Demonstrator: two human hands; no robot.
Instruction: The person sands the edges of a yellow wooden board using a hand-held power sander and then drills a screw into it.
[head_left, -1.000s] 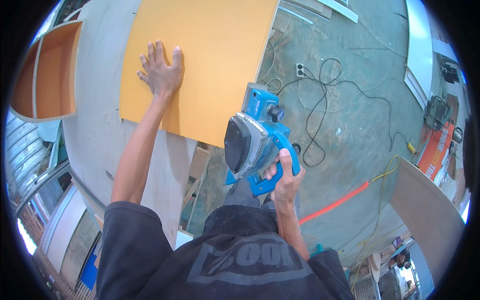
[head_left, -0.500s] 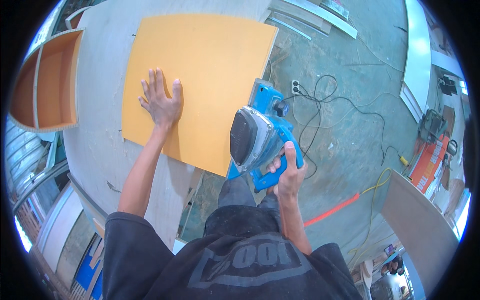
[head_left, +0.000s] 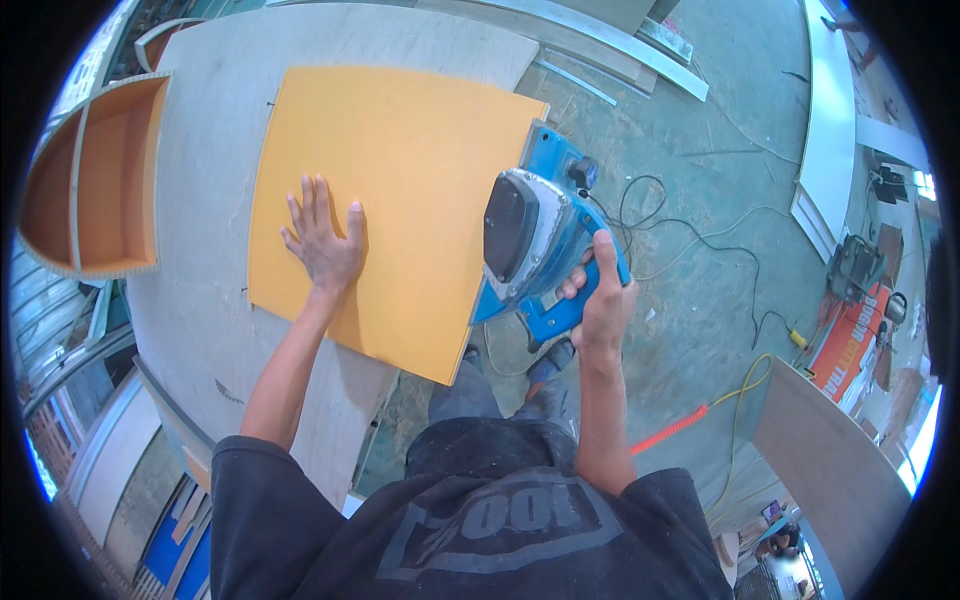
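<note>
Blue planer (head_left: pixel 545 228): sits at three o'clock of the yellow panel (head_left: pixel 430 150), lined up along its edge. Grips the looped handle (head_left: pixel 557 320) with the right hand (head_left: pixel 604 302), thumb on top, fingertips curled closed into the opening. Rests the left hand (head_left: pixel 328 252) palm down at eight o'clock from the panel's middle, fingers straight and spread wide, touching only the yellow face

Noted large boxed grey print (head_left: pixel 515 520), upside down in view, across the front of the black T-shirt (head_left: pixel 460 490), and, at right near the rim, white and yellow block lettering (head_left: pixel 855 338) slanting steeply upward on an orange panel (head_left: pixel 838 348)
</note>
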